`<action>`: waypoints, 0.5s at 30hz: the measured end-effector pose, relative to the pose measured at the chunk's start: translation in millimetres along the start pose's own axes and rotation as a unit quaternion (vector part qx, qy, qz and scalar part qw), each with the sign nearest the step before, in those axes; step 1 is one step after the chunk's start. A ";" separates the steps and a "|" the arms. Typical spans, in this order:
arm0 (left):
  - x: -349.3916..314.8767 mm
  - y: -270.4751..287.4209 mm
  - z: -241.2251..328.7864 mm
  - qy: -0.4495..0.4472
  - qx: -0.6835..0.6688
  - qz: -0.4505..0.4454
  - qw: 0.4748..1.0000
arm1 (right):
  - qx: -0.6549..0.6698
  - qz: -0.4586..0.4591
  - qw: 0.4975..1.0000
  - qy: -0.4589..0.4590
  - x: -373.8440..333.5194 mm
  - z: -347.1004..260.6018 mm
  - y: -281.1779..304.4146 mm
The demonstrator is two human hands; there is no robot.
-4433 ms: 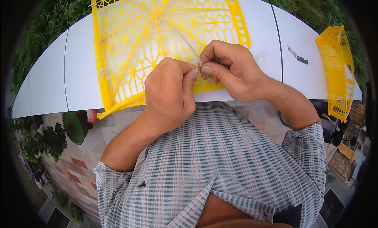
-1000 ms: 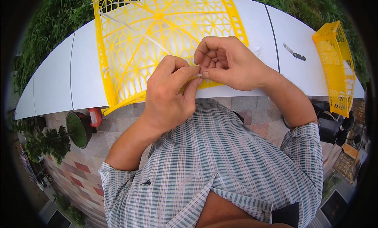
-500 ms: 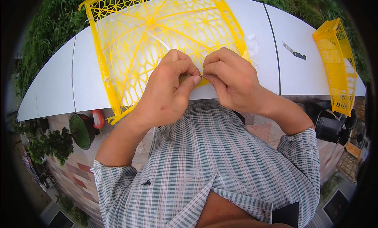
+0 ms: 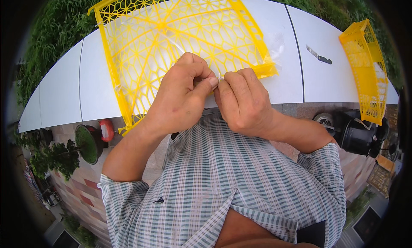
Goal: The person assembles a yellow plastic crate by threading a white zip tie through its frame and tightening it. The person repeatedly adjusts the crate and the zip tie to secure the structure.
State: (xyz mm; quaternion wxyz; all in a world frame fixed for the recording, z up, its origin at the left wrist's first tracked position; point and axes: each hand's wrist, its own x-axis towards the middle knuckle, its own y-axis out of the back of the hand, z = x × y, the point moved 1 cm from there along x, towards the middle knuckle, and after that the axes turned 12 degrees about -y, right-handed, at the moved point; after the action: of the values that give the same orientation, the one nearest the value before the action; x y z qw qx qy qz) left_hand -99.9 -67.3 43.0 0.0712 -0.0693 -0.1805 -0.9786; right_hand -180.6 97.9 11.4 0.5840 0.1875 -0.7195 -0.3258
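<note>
White strip (image 4: 177,45) is crossing a yellow crate (image 4: 161,25); my left hand (image 4: 184,93) is pinching it, my right hand (image 4: 244,100) is hiding its grip; steadiness should be helping

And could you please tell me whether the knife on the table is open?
Open: its blade extends from the black handle, both showing against the white table.
</note>
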 end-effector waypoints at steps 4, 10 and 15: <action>-0.9 -0.9 -0.8 0.008 -0.003 0.002 1.000 | 0.005 0.015 1.000 0.009 -0.8 1.6 -2.7; 0.5 3.1 8.2 0.019 0.037 0.000 0.999 | 0.099 -0.178 0.974 -0.102 9.8 3.5 16.1; 3.3 13.6 6.6 -0.028 0.085 -0.044 0.995 | 0.085 -0.308 0.942 -0.101 27.2 10.0 32.4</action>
State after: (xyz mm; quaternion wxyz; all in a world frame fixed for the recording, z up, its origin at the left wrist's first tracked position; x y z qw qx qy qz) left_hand -100.2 -77.8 54.3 0.0284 -0.0823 -0.2677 -0.9596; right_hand -193.4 106.0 52.2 0.3617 0.4152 -0.7067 -0.4442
